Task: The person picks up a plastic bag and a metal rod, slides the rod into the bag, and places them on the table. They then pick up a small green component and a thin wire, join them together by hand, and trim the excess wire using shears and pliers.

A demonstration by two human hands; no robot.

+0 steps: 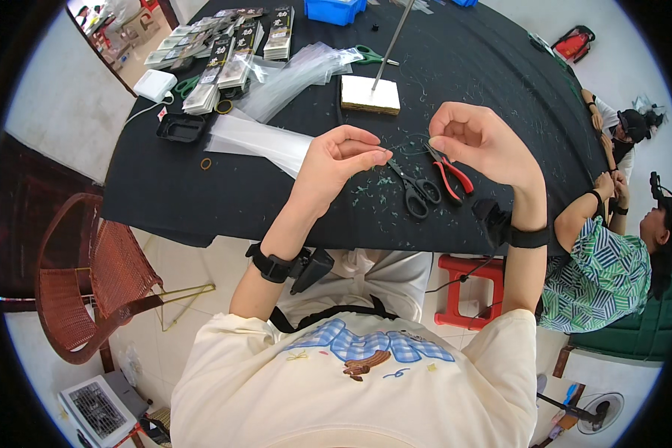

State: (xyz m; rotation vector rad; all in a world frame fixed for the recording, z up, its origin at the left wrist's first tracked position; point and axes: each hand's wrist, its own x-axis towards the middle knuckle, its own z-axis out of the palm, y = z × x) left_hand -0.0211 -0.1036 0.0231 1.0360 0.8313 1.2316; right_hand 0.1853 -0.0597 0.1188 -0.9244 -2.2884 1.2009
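Note:
Above the black-covered table, my left hand [331, 166] is closed in a pinch, thumb against fingers; whatever lies between the tips is too small to make out. My right hand [491, 143], further right, is pinched too, and a thin dark cord [409, 137] shows at its fingertips, faint against the cloth. Black-handled scissors [418, 196] lie on the table between my hands. Beside them, red-handled pliers [452, 179] rest just below my right hand. Small green scraps [381, 193] are scattered around the scissors. Both wrists wear black straps with small devices.
Beyond my hands stands a white-topped block [370, 95] with an upright metal rod [393, 46]. Clear plastic sleeves [265, 145], packs of printed cards [215, 69], a black tray [181, 128] and green-handled scissors [375, 55] lie further off. Two people work at the right edge.

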